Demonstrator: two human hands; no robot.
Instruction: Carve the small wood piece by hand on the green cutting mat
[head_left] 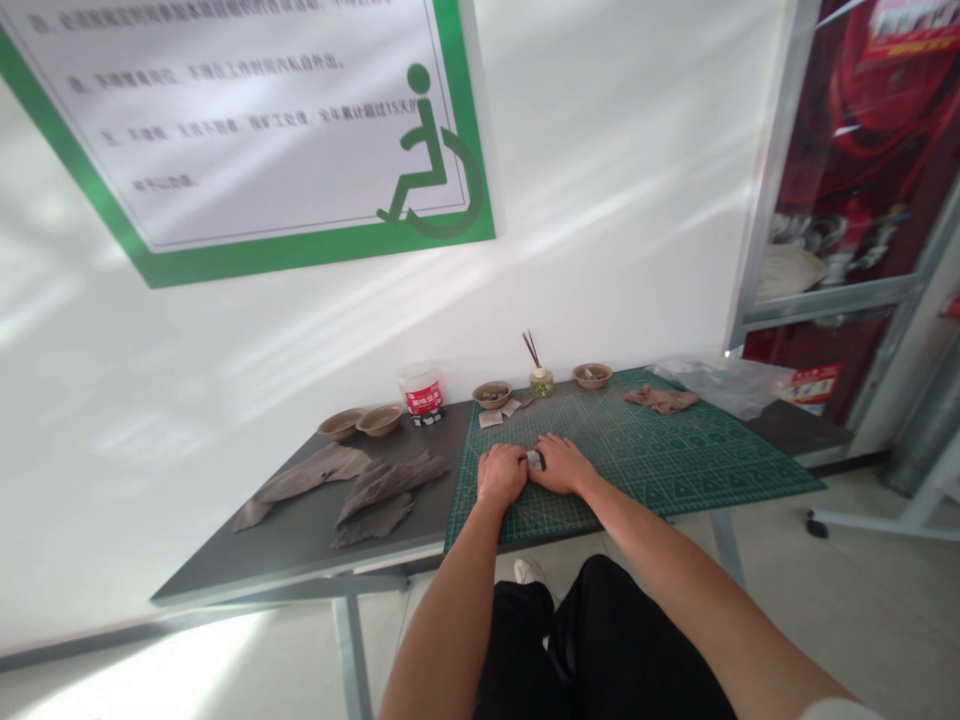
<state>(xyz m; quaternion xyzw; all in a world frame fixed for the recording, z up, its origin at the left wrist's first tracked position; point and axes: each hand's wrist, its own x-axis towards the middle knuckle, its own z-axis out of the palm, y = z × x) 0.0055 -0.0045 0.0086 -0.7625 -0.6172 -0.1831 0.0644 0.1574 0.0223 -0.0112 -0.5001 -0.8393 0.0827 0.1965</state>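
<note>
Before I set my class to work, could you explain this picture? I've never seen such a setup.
No machine here: just a person's bare left hand and right hand, seen from a camera worn on that person's head. Both are on a green mat covering part of a dark table. Between them is a small pale piece with a dark edge; whether gripped or only touched, I can't tell. Bowls, a red-labelled jar and a bottle with sticks stand further back; grey-brown cloths lie to the left, clear plastic to the right.
</note>
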